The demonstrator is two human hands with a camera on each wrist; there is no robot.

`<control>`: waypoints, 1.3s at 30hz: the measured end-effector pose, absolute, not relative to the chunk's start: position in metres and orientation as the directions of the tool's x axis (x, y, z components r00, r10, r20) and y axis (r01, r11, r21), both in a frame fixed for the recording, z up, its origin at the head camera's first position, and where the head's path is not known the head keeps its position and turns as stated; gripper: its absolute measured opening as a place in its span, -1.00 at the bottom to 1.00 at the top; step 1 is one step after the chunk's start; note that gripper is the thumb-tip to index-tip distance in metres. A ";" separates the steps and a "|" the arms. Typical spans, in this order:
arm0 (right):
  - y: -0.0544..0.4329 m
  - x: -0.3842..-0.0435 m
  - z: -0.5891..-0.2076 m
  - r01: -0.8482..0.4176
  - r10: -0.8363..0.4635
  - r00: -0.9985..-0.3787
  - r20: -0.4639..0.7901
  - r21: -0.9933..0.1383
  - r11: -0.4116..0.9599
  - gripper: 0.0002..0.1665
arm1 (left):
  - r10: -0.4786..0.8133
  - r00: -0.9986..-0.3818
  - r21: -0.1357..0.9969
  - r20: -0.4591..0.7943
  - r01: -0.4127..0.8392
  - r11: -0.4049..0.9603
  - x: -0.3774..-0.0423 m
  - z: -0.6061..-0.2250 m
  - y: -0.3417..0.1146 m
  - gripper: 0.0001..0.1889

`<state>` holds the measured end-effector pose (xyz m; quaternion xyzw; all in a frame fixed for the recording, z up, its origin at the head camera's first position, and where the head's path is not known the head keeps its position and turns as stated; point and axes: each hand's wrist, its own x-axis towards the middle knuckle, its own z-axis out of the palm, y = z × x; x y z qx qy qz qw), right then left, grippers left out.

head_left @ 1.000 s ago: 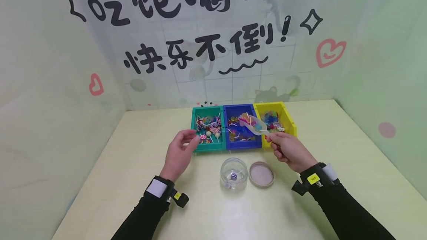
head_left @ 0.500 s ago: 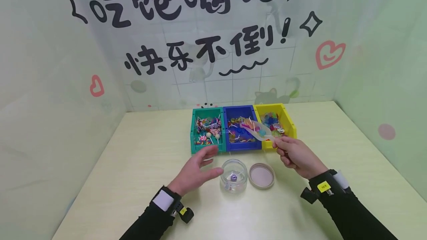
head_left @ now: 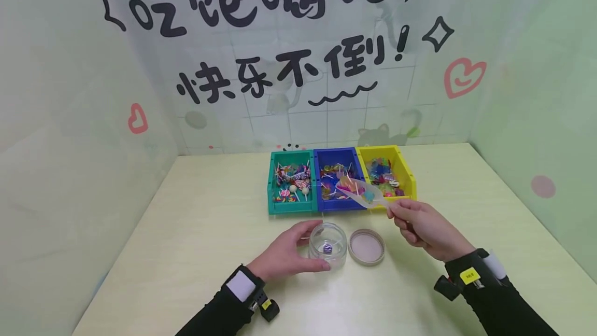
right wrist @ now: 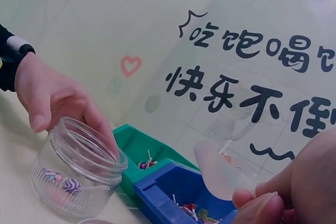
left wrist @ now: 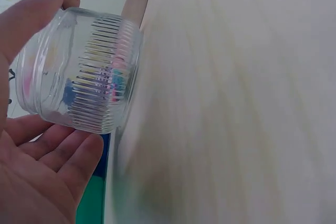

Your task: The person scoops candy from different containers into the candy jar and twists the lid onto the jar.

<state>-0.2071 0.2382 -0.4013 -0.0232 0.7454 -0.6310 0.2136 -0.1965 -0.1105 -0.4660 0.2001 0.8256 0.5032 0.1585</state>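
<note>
Head view: the right hand [head_left: 426, 227] pinches the scoop [head_left: 361, 194] above the blue tray [head_left: 340, 206], long axis slanting, tip leftward and away; left wrist: the left hand [left wrist: 39, 163] spreads ungrasping around the jar [left wrist: 84, 72]; right wrist: scoop tip up-left

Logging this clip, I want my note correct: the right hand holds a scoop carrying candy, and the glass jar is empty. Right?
The glass jar is not empty: the right wrist view shows a striped candy inside it. The right hand does hold a scoop carrying candy.
</note>
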 end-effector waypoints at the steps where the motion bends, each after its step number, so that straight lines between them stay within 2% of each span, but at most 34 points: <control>1: 0.239 -0.206 -0.401 0.232 -0.313 -0.906 -0.287 -0.952 0.200 -0.66 | 0.488 -0.871 0.891 -0.058 0.175 0.419 -0.197 -0.467 -0.110 -0.05; 6: 0.245 -0.199 -0.399 0.220 -0.356 -0.892 -0.278 -0.956 0.197 -0.65 | 0.491 -0.870 0.879 -0.047 0.198 0.434 -0.197 -0.467 -0.110 -0.14; 15: 0.255 -0.188 -0.389 0.219 -0.420 -0.854 -0.308 -0.944 0.247 -0.63 | 0.506 -0.859 0.882 -0.074 0.180 0.435 -0.198 -0.463 -0.110 -0.14; 27: 0.256 -0.180 -0.382 0.225 -0.543 -0.782 -0.306 -0.951 0.212 -0.68 | 0.486 -0.868 0.884 -0.100 0.146 0.444 -0.196 -0.463 -0.110 -0.13; 39: 0.251 -0.178 -0.377 0.204 -0.570 -0.763 -0.304 -0.951 0.234 -0.65 | 0.490 -0.865 0.891 -0.106 0.136 0.432 -0.197 -0.463 -0.110 -0.13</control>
